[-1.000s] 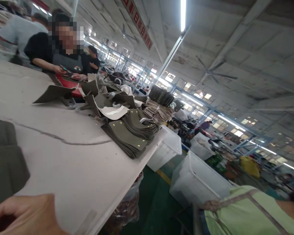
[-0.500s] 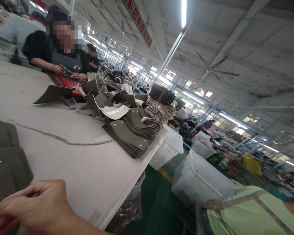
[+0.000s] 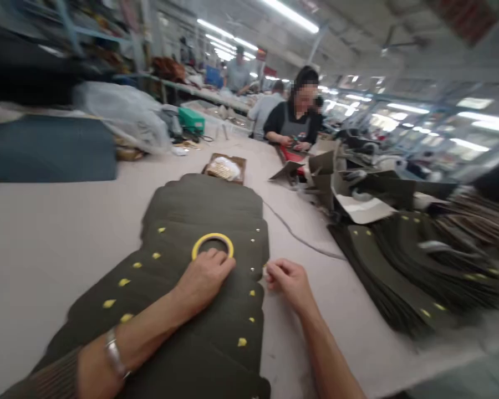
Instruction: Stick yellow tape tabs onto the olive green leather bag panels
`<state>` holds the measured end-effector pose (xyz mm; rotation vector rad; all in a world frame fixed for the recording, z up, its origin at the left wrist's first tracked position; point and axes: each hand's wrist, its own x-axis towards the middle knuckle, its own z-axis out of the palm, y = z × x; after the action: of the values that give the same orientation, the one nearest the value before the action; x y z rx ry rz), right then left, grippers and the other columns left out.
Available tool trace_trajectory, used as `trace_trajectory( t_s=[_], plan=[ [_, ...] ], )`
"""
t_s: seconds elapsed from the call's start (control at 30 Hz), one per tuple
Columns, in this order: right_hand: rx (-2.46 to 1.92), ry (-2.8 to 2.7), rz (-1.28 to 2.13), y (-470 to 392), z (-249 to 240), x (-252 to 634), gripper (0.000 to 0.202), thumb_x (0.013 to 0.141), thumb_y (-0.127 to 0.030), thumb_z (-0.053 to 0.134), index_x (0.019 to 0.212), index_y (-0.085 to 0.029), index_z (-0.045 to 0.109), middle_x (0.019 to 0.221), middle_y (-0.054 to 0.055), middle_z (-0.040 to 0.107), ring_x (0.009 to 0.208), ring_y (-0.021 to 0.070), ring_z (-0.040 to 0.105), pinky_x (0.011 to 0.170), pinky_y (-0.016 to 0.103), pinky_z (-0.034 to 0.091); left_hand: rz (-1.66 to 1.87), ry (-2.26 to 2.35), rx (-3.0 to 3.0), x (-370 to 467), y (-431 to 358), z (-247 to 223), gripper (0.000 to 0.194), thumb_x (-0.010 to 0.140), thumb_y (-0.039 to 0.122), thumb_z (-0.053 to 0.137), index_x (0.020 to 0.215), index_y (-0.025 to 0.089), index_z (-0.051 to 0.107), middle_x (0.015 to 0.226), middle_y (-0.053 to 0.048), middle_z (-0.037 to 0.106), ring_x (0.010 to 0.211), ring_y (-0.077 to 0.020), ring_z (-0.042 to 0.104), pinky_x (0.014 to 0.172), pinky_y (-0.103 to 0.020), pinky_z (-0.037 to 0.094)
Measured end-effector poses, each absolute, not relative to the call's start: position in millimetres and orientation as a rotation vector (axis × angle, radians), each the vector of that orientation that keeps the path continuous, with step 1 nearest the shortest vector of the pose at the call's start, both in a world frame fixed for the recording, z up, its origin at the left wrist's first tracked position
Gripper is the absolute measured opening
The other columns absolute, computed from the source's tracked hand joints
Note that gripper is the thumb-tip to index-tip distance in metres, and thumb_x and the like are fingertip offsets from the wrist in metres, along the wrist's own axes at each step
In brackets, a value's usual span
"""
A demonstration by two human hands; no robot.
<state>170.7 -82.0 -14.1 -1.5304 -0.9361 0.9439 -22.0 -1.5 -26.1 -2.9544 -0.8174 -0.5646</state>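
Note:
Dark green flat pieces (image 3: 199, 202) lie overlapped in a long row on the pale table (image 3: 149, 160). Small yellow bits stick along their left and right edges, and a few shiny metal spots show at the upper right edge. My left hand (image 3: 205, 277), with a silver bracelet at the wrist, has its fingers closed on the near rim of a yellow tape roll (image 3: 197, 244) resting on the pieces. My right hand (image 3: 286, 280) is pinched at the right edge of the pieces; what its fingertips hold is too small to name.
A small box (image 3: 224, 167) with white contents stands behind the pieces. Stacked dark pieces with yellow bits (image 3: 382, 255) fill the table's right side. A co-worker (image 3: 297, 111) is across the table. Plastic bags (image 3: 120, 113) and a green box (image 3: 191, 121) are at back left.
The view has swung left and down, bringing the whole row, the tape roll and my left hand into sight. My right hand now shows at the row's right edge.

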Motion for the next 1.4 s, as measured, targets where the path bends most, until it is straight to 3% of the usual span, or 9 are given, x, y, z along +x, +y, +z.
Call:
trace_trajectory(
  t_s=[0.1, 0.23, 0.73, 0.83, 0.93, 1.03, 1.17, 1.4],
  plan=[
    [-1.606, -1.09, 0.977, -71, -30, 177, 0.036, 0.072, -0.049, 0.068, 0.071, -0.014, 0.064, 0.057, 0.0, 0.06, 0.045, 0.0085, 0.051, 0.045, 0.02, 0.042, -0.42, -0.941, -2.891, -48, -1, -29, 0.013, 0.093, 0.019, 0.046, 0.094, 0.018, 0.059, 0.088, -0.006, 0.058, 0.084, -0.0217, 0.05, 0.074, -0.035, 0.044],
    [-1.709, -1.233, 0.997, -77, -36, 172, 0.036, 0.077, -0.05, 0.064, 0.077, -0.014, 0.065, 0.058, -0.001, 0.058, 0.046, 0.0084, 0.048, 0.044, 0.02, 0.039, -0.489, -0.921, -2.91, -38, -4, -27, 0.012, 0.091, 0.016, 0.046, 0.092, 0.019, 0.058, 0.087, -0.006, 0.055, 0.081, -0.0217, 0.048, 0.071, -0.035, 0.041],
    [-1.852, -1.808, 0.452, -69, -28, 158, 0.021, 0.084, -0.03, 0.052, 0.074, -0.021, 0.068, 0.071, 0.0, 0.069, 0.064, 0.0141, 0.063, 0.062, 0.025, 0.044, -0.539, -0.901, -2.955, -38, -5, -26, 0.008, 0.089, 0.015, 0.047, 0.09, 0.019, 0.054, 0.088, -0.006, 0.054, 0.083, -0.0229, 0.047, 0.072, -0.036, 0.041],
    [-1.902, -1.774, 0.44, -67, -30, 161, 0.02, 0.084, -0.033, 0.054, 0.089, -0.021, 0.068, 0.064, -0.001, 0.067, 0.056, 0.0148, 0.062, 0.057, 0.026, 0.045, -0.546, -0.891, -2.95, -39, -5, -27, 0.008, 0.089, 0.015, 0.047, 0.09, 0.018, 0.054, 0.088, -0.006, 0.055, 0.082, -0.0225, 0.047, 0.072, -0.036, 0.041],
    [-1.937, -1.631, 0.485, -72, -31, 167, 0.032, 0.082, -0.039, 0.058, 0.106, -0.018, 0.061, 0.052, -0.004, 0.06, 0.047, 0.0156, 0.059, 0.05, 0.026, 0.045, -0.555, -0.88, -2.953, -40, -4, -27, 0.009, 0.09, 0.015, 0.046, 0.091, 0.018, 0.055, 0.088, -0.006, 0.055, 0.082, -0.0221, 0.048, 0.072, -0.036, 0.041],
    [-1.859, -1.594, 0.534, -82, -32, 172, 0.027, 0.086, -0.042, 0.054, 0.094, -0.018, 0.063, 0.064, 0.0, 0.066, 0.055, 0.0154, 0.062, 0.055, 0.026, 0.048, -0.564, -0.873, -2.959, -40, -4, -25, 0.01, 0.09, 0.016, 0.045, 0.091, 0.018, 0.055, 0.087, -0.006, 0.056, 0.082, -0.0219, 0.048, 0.072, -0.036, 0.041],
    [-1.769, -1.79, 0.342, -90, -36, 169, 0.023, 0.089, -0.037, 0.052, 0.086, -0.021, 0.068, 0.086, 0.005, 0.071, 0.078, 0.017, 0.066, 0.072, 0.028, 0.05, -0.573, -0.858, -2.972, -41, -3, -21, 0.012, 0.092, 0.017, 0.043, 0.09, 0.018, 0.055, 0.088, -0.007, 0.056, 0.083, -0.0221, 0.048, 0.074, -0.036, 0.042],
    [-1.9, -1.866, 0.177, -77, -37, 156, 0.022, 0.088, -0.033, 0.051, 0.082, -0.021, 0.069, 0.077, 0.003, 0.068, 0.069, 0.0157, 0.062, 0.066, 0.027, 0.045, -0.629, -0.799, -3.034, -43, -4, -17, 0.015, 0.094, 0.021, 0.041, 0.092, 0.017, 0.055, 0.088, -0.006, 0.055, 0.083, -0.0204, 0.047, 0.073, -0.033, 0.043]
  ],
)
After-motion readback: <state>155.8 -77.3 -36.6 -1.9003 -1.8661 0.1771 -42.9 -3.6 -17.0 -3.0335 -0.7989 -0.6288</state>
